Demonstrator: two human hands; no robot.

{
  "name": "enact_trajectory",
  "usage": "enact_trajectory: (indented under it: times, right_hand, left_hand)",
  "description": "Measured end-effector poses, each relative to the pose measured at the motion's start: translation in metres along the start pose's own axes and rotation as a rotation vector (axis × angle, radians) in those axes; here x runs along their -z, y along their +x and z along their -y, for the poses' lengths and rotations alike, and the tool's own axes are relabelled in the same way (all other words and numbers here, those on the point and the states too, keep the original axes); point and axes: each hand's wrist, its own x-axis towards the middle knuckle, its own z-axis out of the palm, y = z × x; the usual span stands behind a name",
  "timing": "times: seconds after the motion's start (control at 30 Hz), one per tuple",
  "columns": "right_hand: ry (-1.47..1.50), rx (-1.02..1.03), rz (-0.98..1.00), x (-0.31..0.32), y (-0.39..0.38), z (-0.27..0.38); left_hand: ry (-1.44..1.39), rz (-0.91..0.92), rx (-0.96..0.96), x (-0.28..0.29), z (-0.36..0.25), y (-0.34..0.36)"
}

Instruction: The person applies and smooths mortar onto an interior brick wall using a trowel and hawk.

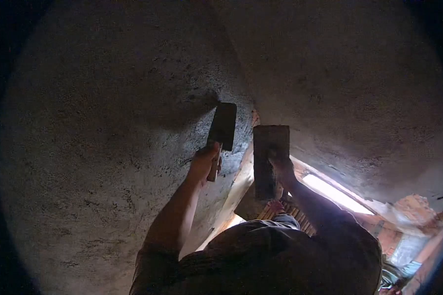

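My left hand (202, 164) is closed round the handle of a trowel (223, 125). Its dark, flat blade points upward, near the rough grey plastered wall (118, 172) on the left, where a shadow falls just beyond its tip. Whether the blade touches the plaster I cannot tell. A dark rectangular plastering float (270, 137) is upright in my right hand (282, 169), its long side running up and down. The hand grips it at its right edge; the handle is mostly hidden. Trowel and float are apart.
Another plastered surface (359, 98) meets the wall at a corner line. Low on the right is a bright opening (337, 194) with a broken brick edge (413, 211). Wooden slats (300, 219) lie below me. Part of another person (401, 275) shows at the lower right.
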Motion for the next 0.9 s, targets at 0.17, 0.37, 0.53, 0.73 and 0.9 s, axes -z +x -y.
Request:
enact_trajectory:
  times: [0.17, 0.37, 0.53, 0.73, 0.9]
  right_hand:
    - [-0.451, -0.138, 0.017, -0.002, 0.003, 0.011]
    - [0.124, -0.021, 0.075, -0.015, -0.01, 0.028]
    - [0.022, 0.105, 0.038, -0.01, -0.011, 0.023]
    - [-0.101, 0.257, -0.006, -0.004, -0.003, 0.017]
    - [-0.205, 0.382, -0.047, -0.011, 0.004, 0.016]
  left_hand:
    - [-0.021, 0.065, -0.023, -0.001, -0.002, -0.003]
    - [-0.016, 0.09, -0.02, 0.001, -0.003, 0.003]
    - [0.022, 0.06, 0.004, 0.003, 0.0, 0.007]
    - [1.173, -0.083, -0.583, 0.026, 0.038, 0.011]
    - [1.302, -0.3, -0.553, 0.026, 0.036, -0.011]
